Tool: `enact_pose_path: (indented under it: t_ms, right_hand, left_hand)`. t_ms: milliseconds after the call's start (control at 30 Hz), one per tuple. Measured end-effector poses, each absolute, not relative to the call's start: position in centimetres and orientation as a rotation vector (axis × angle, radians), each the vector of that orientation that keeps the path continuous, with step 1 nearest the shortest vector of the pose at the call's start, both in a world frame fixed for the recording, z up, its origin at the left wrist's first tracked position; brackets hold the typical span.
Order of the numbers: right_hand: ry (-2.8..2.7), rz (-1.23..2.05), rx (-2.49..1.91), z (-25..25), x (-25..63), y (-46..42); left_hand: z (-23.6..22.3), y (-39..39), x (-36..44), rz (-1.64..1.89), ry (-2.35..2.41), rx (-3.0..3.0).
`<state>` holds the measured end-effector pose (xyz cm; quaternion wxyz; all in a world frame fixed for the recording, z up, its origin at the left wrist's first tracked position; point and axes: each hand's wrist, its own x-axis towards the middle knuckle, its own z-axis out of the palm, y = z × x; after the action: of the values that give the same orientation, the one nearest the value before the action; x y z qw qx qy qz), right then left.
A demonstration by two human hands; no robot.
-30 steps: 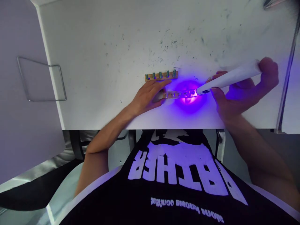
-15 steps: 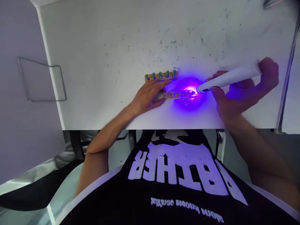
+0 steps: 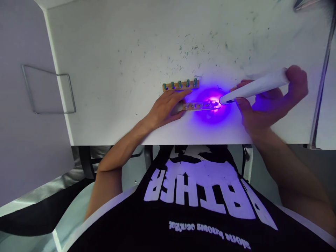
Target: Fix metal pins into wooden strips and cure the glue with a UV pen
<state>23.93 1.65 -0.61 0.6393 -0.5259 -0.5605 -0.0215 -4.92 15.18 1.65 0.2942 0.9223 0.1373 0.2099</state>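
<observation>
My right hand is closed around a white handheld UV lamp, which slants down to the left. Violet-pink light spills from its tip over the right end of a narrow strip with several small shiny pieces in a row. The left end of this strip lies between the thumb and fingers of my left hand, which rests on the white table. Just beyond that hand lies a wooden strip bearing several dark green upright pieces.
Small dark flecks and stains mark the white tabletop. A bent metal wire frame extends over the table's left edge. At the far right runs a dark seam, and a dark object sits in the upper right corner.
The lamp's rear end and my right hand have shifted slightly left. My left hand and both strips look the same.
</observation>
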Motion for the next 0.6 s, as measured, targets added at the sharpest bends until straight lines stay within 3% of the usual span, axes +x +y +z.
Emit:
enact_pose_path:
  t_ms: [600]
  right_hand:
    - [-1.214,0.07,-1.212,-2.4,25.1,1.9]
  left_hand:
    - [1.5,15.1,-4.9,0.538,0.384,2.424]
